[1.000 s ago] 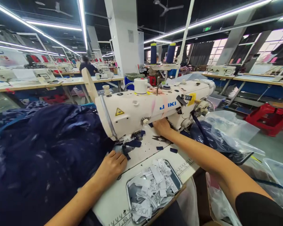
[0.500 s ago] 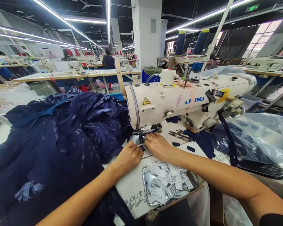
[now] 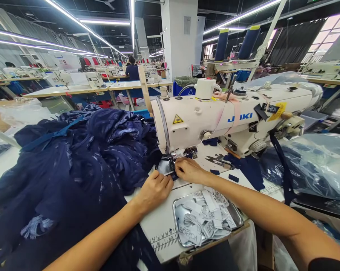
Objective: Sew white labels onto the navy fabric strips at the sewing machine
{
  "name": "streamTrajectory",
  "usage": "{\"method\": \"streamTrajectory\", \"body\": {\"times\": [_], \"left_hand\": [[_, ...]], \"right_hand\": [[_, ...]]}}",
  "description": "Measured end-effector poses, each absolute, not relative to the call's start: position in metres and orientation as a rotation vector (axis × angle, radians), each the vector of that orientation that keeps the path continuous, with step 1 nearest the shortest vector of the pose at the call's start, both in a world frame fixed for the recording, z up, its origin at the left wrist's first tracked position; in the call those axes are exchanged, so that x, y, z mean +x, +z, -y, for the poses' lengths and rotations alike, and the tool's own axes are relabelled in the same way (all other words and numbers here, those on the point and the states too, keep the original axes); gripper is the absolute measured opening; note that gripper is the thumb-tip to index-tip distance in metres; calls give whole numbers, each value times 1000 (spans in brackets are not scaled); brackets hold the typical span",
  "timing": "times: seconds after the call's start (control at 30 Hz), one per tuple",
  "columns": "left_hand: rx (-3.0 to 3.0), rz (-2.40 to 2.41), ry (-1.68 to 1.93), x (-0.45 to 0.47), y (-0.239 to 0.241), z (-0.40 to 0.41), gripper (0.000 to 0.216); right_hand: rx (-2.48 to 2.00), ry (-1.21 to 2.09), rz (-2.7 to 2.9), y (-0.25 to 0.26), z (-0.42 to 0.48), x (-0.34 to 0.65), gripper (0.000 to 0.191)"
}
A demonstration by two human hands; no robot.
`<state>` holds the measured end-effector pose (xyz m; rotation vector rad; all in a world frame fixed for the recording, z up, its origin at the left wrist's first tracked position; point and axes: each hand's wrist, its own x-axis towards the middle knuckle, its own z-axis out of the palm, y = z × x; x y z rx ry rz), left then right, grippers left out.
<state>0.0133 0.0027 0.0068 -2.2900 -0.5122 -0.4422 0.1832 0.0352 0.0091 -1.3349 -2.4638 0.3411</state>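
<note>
Fingers of left hand point(image 3: 155, 188) and right hand point(image 3: 190, 170) are pinching navy fabric piece point(image 3: 174, 175) under presser foot point(image 3: 170, 156), positioning it; stitching likely needs steady guiding.

Blue letters on the white sewing machine point(image 3: 232, 120) read "JUKI", the second letter partly hidden by a thread. Left of them on the machine's head sits a yellow triangular warning sign point(image 3: 177, 119). In the metal tray point(image 3: 238, 214) at lower centre lie white woven labels point(image 3: 204, 220) — one reads "volcoe", the rest too small to read.
</note>
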Motion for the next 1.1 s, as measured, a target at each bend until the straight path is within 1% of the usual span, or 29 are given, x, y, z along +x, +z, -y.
{"method": "streamTrajectory", "body": {"times": [0.27, 0.73, 0.83, 1.0, 1.1], "left_hand": [[-2321, 539, -393, 19, 5, -4, 25], [-2530, 696, -259, 22, 4, -6, 15], [-2577, 736, -249, 22, 4, -7, 15], [-2586, 794, -251, 23, 3, -5, 17], [-2580, 839, -269, 25, 0, -4, 18]], "right_hand": [[-1355, 363, 2410, 8, -34, 182, 16], [-1380, 395, 2275, 2, -31, 179, 20], [-1355, 475, 2273, 2, -34, 181, 19], [-1231, 763, 2250, 4, -39, 195, 14], [-1075, 711, 2334, 3, -34, 203, 19]]}}
